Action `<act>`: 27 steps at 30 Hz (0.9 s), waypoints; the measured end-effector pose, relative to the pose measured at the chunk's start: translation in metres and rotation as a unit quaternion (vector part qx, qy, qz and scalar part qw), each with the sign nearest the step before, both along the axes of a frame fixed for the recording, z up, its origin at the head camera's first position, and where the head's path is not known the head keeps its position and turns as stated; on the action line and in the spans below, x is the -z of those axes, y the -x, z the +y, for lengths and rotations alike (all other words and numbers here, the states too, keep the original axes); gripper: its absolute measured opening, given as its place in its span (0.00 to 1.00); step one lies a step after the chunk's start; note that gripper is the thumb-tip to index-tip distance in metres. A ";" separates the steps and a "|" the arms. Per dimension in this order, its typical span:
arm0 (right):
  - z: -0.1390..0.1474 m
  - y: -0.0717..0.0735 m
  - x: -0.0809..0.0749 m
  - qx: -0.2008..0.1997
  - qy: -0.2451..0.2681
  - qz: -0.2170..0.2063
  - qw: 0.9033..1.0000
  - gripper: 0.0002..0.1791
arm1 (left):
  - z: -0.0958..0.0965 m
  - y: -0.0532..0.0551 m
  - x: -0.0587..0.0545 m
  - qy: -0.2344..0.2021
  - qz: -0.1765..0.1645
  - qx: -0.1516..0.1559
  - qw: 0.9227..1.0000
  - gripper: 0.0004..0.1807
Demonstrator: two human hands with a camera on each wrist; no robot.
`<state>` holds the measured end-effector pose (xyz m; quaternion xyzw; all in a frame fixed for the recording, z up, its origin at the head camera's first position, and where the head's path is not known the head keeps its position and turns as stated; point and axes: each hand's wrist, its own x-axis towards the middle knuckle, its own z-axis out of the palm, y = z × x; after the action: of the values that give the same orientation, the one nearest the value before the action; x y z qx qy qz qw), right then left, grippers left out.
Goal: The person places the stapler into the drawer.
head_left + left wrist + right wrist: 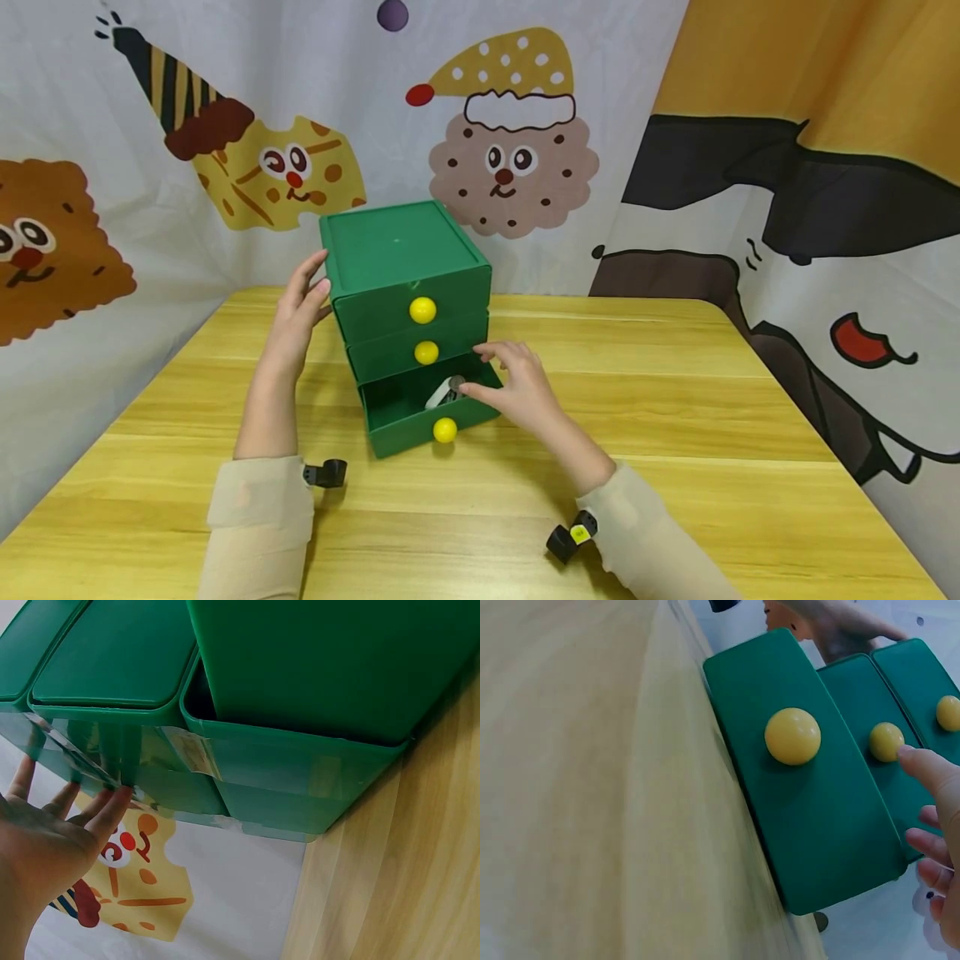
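A green three-drawer box (405, 246) with round yellow knobs stands on the table, its bottom drawer (405, 433) pulled out. Inside that drawer lies a small white-and-grey object (444, 392), partly covered from view by the right thumb. My left hand (296, 321) has its fingertips against the box's left side, which the left wrist view shows with strips of clear tape (191, 750). Over the right part of the drawer is my right hand (521, 387), thumb and fingers spread apart. From the right wrist camera, the thumb overlaps the middle knob (886, 742).
The wooden table (637, 400) reaches back to a hanging cloth (390, 150) printed with cartoon figures. Black wrist cameras are worn at the left sleeve (258, 517) and right sleeve (652, 533). The upper two drawers are closed.
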<state>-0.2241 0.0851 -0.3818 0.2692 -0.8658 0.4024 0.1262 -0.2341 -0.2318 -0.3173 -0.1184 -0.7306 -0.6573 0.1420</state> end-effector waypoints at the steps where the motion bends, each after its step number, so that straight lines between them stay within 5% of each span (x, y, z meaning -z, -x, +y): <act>1: 0.000 -0.002 0.000 0.003 0.003 0.007 1.000 0.29 | 0.000 0.000 0.000 0.000 0.000 0.000 1.000 0.31; 9: -0.007 -0.022 -0.001 0.012 0.045 0.046 0.998 0.20 | 0.000 0.001 0.001 0.003 -0.003 0.001 1.000 0.31; 27: -0.016 -0.041 0.018 -0.017 0.009 -0.026 0.999 0.16 | -0.001 0.000 0.001 0.003 0.001 0.000 1.000 0.31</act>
<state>-0.1828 0.0695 -0.4000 0.2721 -0.8606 0.4187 0.0996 -0.2341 -0.2324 -0.3180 -0.1195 -0.7323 -0.6553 0.1418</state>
